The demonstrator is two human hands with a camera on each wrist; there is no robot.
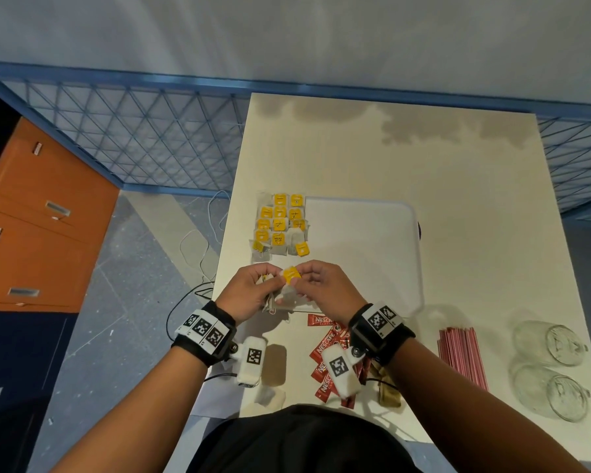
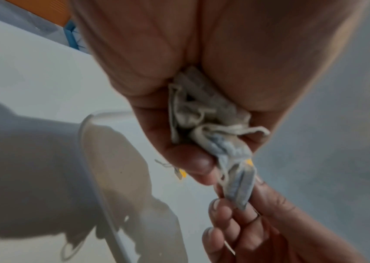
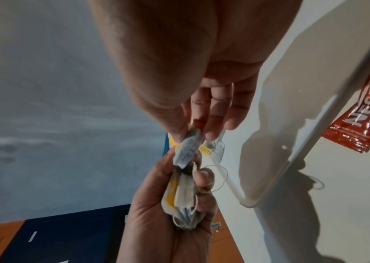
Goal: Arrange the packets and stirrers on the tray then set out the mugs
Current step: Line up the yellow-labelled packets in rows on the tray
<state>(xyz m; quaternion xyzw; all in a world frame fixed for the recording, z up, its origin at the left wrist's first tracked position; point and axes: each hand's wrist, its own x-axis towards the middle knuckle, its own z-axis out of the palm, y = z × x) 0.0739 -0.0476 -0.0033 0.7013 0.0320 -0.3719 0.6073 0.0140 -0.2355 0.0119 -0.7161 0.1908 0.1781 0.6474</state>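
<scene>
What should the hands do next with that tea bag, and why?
Probably the right hand pulls its pinched tea bag free of the bunch in the left hand and lays it beside the rows at the tray's left end.

One white tray (image 1: 362, 233) is lying on the tabletop (image 1: 458, 199); roughly a dozen yellow-tagged tea bags (image 1: 280, 223) are sitting in rows at its far left; two glass mugs (image 1: 550, 367) are lying at the right; the red stirrers (image 1: 461, 356) and red coffee sachets (image 1: 325, 353) are overlapping too much to count.
</scene>
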